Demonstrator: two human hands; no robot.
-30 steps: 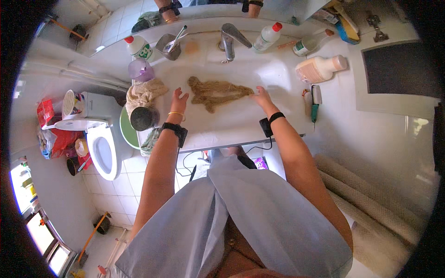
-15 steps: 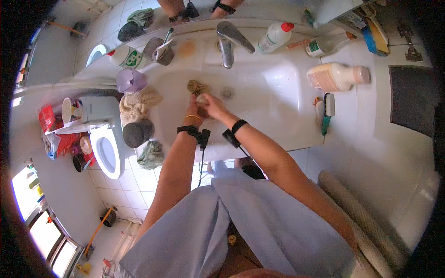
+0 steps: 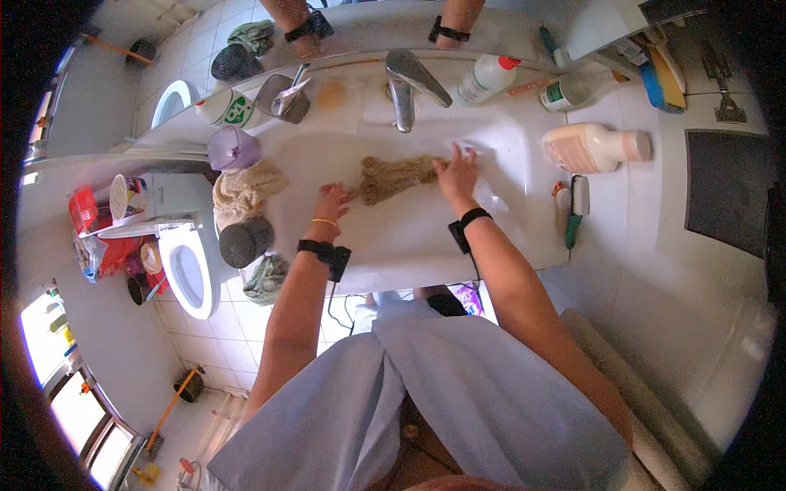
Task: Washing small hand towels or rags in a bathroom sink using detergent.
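A wet-looking brown cloth (image 3: pixel 397 176) lies loosely spread and crumpled in the white sink basin (image 3: pixel 393 233). At its left end is my left hand (image 3: pixel 331 202), fingers a little bent and apart, their tips close to the cloth's edge; whether they touch it is unclear. My right hand (image 3: pixel 458 170) is by the other end, its fingers spread and its thumb against the cloth. Above the basin stands a chrome faucet (image 3: pixel 404 86). Both wrists carry black straps with small boxes.
Along the back rim are a grey cup (image 3: pixel 282 100) and a white bottle with a red cap (image 3: pixel 486 79). A beige bottle (image 3: pixel 594 147) and a green-handled brush (image 3: pixel 577 209) lie on the right. On the left sit a purple cup (image 3: pixel 233 149), a beige cloth (image 3: pixel 248 190) and a dark round lid (image 3: pixel 246 238).
My hands were together around the bunched cloth. They have moved apart, left and right, and the cloth now stretches out between them in the basin.
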